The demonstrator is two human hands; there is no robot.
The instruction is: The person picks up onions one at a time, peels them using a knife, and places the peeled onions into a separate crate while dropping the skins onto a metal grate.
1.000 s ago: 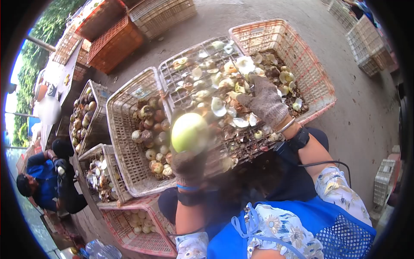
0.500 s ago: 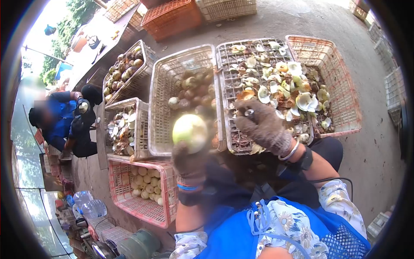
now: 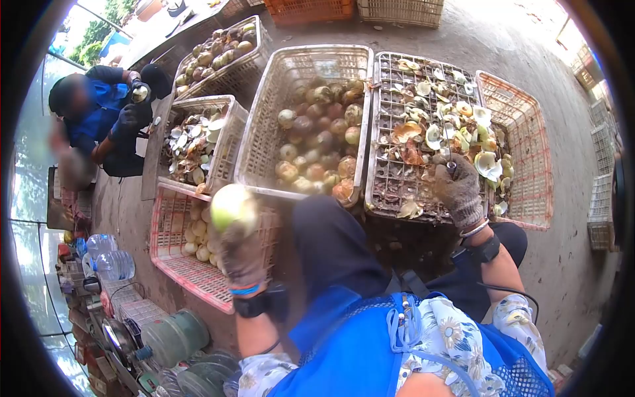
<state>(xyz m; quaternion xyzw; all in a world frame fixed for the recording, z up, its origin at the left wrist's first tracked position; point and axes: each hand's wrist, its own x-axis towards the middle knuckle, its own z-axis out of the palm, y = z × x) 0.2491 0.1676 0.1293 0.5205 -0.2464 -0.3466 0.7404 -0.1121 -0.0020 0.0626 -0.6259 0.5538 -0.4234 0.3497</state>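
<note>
The left hand point(image 3: 242, 259) has its grip curled round a pale onion point(image 3: 233, 209), left of centre, overlapping the red-edged crate point(image 3: 187, 272); the right hand point(image 3: 458, 190), farther off at centre-right, closes on a small tool point(image 3: 451, 165).

The dusty grey floor point(image 3: 562, 271) is spreading under and around the crates. At its far side, an orange crate point(image 3: 309, 12) and a pale crate point(image 3: 400, 12) are sitting side by side, with small scraps point(image 3: 378, 28) lying near them. A pinkish-red crate point(image 3: 192, 281) is resting at the left, and stacked crates point(image 3: 600, 155) are standing along the right edge.
</note>
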